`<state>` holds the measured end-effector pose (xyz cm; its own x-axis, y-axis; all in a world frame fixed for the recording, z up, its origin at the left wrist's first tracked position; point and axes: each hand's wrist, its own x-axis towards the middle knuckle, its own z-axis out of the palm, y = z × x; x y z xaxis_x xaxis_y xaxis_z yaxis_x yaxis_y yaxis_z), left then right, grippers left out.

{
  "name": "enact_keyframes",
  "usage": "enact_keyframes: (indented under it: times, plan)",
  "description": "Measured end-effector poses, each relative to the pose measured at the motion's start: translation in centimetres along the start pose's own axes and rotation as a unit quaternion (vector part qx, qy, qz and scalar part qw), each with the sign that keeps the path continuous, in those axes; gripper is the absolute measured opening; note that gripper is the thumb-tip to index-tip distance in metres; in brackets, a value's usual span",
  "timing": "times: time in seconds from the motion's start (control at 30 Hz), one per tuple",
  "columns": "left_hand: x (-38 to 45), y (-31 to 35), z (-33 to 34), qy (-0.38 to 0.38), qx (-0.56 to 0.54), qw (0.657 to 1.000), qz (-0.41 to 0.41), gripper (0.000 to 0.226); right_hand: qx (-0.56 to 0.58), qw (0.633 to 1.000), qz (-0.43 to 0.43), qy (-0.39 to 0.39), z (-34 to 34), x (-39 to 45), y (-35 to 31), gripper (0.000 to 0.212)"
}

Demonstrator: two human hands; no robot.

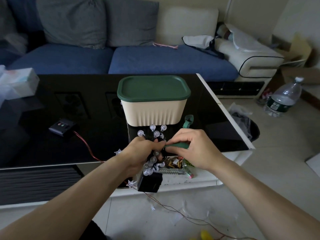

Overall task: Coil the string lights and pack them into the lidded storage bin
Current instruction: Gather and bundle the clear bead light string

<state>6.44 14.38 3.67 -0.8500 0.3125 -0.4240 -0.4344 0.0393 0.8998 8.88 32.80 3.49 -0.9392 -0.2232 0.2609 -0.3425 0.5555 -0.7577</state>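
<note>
While the left hand (138, 153) clutches the coiled lights (154, 149) and the right hand (188, 148) pinches a green tie (176, 146), the bin (154, 108) remains lidded, packing pending.

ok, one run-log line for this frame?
left hand: grips coiled string lights | right hand: pinches green tie at bundle | storage bin: lid on

Bin (154, 111) on black table (43, 144)

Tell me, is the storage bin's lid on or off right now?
On. The green lid sits flat over the cream bin, its rim covering the top edge all round. Whether it is snapped tight cannot be told.
</note>
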Motion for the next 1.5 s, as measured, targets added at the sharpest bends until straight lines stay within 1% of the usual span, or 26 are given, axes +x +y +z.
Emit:
enact_keyframes:
  times: [0.07, 0.13, 0.2, 0.3, 0.4, 0.47, 0.5, 0.53, 0.57, 0.63, 0.67, 0.73, 0.8, 0.87, 0.97, 1.07, 1.17, 1.27, 1.37, 1.5]
  plan:
    - [0.2, 0.0, -0.3, -0.003, 0.000, 1.000, -0.007, 0.018, -0.001, 1.000, 0.008, 0.001, 0.3, 0.0, -0.1, 0.008]
    - [0.3, 0.0, -0.6, -0.006, -0.013, 1.000, -0.012, 0.020, -0.004, 0.999, 0.035, 0.035, 0.6, 0.2, -0.3, 0.003]
    - [0.5, 0.0, -0.6, -0.021, -0.025, 0.999, -0.009, 0.020, 0.000, 0.993, 0.087, 0.074, 0.7, 0.4, -0.5, 0.010]
    - [0.6, -0.2, -0.6, -0.061, -0.046, 0.997, 0.002, 0.023, 0.022, 0.985, 0.159, 0.067, 1.0, 0.8, -0.8, 0.014]
    - [0.2, -0.2, -0.3, -0.086, -0.013, 0.996, 0.025, 0.023, 0.008, 0.980, 0.181, 0.079, 1.6, 0.9, -1.2, 0.019]
    - [-0.1, -0.2, -0.1, -0.111, 0.005, 0.994, 0.024, 0.013, -0.002, 0.979, 0.184, 0.088, 1.9, 1.0, -1.3, 0.026]
    - [-0.2, -0.2, -0.1, -0.130, 0.006, 0.991, 0.031, 0.016, 0.001, 0.978, 0.188, 0.085, 2.0, 1.0, -1.4, 0.026]
    - [-0.2, -0.2, -0.2, -0.143, 0.004, 0.989, 0.043, 0.027, 0.010, 0.978, 0.193, 0.075, 2.1, 1.1, -1.4, 0.025]
    - [-0.1, -0.3, -0.3, -0.153, -0.005, 0.987, 0.046, 0.029, 0.026, 0.978, 0.200, 0.060, 2.2, 1.1, -1.4, 0.022]
    - [0.3, -0.7, -0.5, -0.166, -0.006, 0.985, 0.054, 0.023, 0.063, 0.974, 0.216, 0.018, 2.1, 0.9, -1.3, 0.014]
    - [0.3, -0.8, -0.6, -0.177, 0.003, 0.982, 0.061, 0.030, 0.080, 0.972, 0.222, -0.005, 1.9, 0.8, -1.3, 0.010]
    - [0.4, -1.1, -0.8, -0.186, 0.022, 0.980, 0.069, 0.050, 0.120, 0.964, 0.233, -0.043, 1.5, 0.6, -1.3, 0.007]
    - [0.7, -1.3, -1.1, -0.185, 0.051, 0.978, 0.081, 0.055, 0.172, 0.950, 0.251, -0.063, 1.2, 0.5, -1.4, 0.008]
    - [0.9, -1.1, -1.3, -0.187, 0.066, 0.977, 0.084, 0.056, 0.238, 0.930, 0.270, -0.077, 1.0, 0.4, -1.5, 0.017]
    - [1.2, -1.1, -1.7, -0.190, 0.048, 0.977, 0.082, 0.047, 0.329, 0.893, 0.296, -0.087, 0.8, 0.4, -1.6, 0.025]
    - [1.1, -1.4, -1.5, -0.195, 0.010, 0.978, 0.079, 0.045, 0.349, 0.875, 0.327, -0.073, 1.1, 0.5, -1.6, 0.026]
    - [1.0, -1.6, -1.2, -0.167, 0.018, 0.981, 0.094, 0.036, 0.365, 0.861, 0.350, -0.058, 1.4, 0.7, -1.6, 0.029]
    - [0.8, -1.6, -1.0, -0.131, 0.028, 0.986, 0.098, 0.033, 0.404, 0.831, 0.380, -0.042, 1.4, 1.0, -1.5, 0.026]
    - [0.9, -1.7, -0.7, -0.102, 0.042, 0.988, 0.109, 0.025, 0.439, 0.803, 0.400, -0.051, 2.1, 1.1, -1.7, 0.025]
    - [0.6, -1.4, -0.3, -0.108, 0.056, 0.988, 0.097, 0.033, 0.438, 0.804, 0.398, -0.066, 2.5, 1.1, -2.0, 0.029]
